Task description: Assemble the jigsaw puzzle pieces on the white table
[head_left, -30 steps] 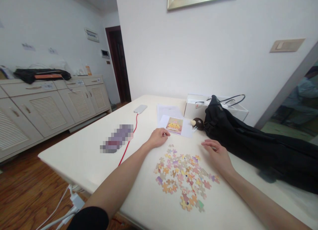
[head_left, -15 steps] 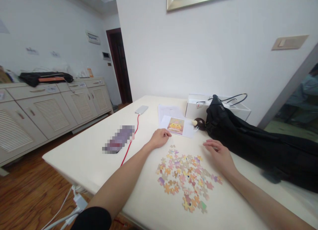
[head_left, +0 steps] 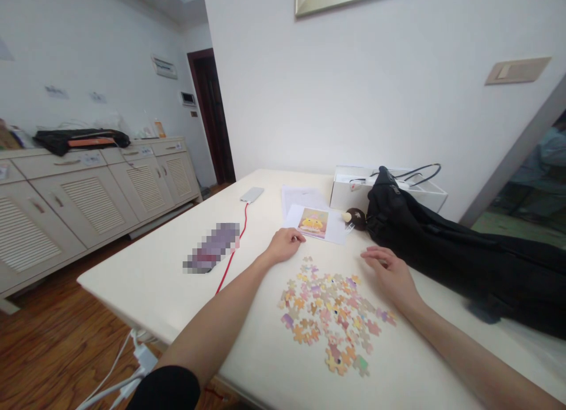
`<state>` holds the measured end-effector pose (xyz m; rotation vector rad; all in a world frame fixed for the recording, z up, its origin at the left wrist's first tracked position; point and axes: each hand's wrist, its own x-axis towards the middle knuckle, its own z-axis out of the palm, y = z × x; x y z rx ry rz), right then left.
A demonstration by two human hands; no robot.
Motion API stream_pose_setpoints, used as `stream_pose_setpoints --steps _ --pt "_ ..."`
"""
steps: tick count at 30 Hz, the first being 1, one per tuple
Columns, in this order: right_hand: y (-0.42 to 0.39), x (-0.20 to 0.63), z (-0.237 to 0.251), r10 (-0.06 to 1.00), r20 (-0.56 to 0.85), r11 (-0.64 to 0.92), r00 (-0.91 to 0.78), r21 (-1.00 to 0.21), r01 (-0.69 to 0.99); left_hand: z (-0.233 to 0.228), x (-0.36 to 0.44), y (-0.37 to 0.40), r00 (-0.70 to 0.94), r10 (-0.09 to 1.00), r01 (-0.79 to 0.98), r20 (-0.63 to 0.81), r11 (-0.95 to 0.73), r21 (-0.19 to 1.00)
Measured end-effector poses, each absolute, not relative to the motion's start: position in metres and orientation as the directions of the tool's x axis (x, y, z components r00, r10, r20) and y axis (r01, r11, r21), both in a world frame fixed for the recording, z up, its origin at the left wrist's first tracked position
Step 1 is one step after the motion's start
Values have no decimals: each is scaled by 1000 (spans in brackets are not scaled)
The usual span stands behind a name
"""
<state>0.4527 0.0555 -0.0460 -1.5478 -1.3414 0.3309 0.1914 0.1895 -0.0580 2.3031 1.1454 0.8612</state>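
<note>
Many loose jigsaw puzzle pieces in yellow, orange, pink and purple lie in a spread-out heap on the white table. My left hand rests behind the heap's far left side, fingers loosely bent, with nothing visible in it. Just beyond its fingertips is a sheet of paper bearing a printed picture of yellow figures. At the heap's right my right hand lies on its side, fingers loosely stretched, holding nothing. Neither hand touches a piece that I can see.
A black bag covers the table's right side, before a white box with cables. Beside the bag lies a small round brown item. A pixelated phone-like object, a red cable and a power bank are at the left.
</note>
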Motion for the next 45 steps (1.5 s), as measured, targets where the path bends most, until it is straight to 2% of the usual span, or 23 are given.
stream_pose_setpoints --steps 10,14,16,19,26,32,38,41,45 --pt "55 451 -46 861 369 122 349 -816 565 -58 192 190 470 805 543 362 -587 601" --pt "55 452 -48 867 363 128 342 -825 551 -55 190 191 463 831 493 308 -531 689" --pt "54 452 -49 867 367 135 337 -823 551 -51 188 191 532 819 436 216 -483 759" --pt "54 452 -50 870 375 146 321 -816 559 -44 182 191 692 706 335 150 -499 799" --pt "54 451 -50 872 378 158 312 -818 553 -44 176 192 802 573 292 169 -624 725" --pt "53 450 -49 875 378 161 303 -816 555 -52 177 198 792 565 240 229 -634 735" --pt "52 449 -47 876 376 158 303 -817 555 -49 172 201 858 489 267 157 -686 677" --pt "52 449 -47 877 369 149 309 -819 554 -48 172 201 863 485 292 142 -708 643" --pt "52 449 -47 881 367 152 299 -818 555 -49 175 198 845 507 282 168 -690 667"
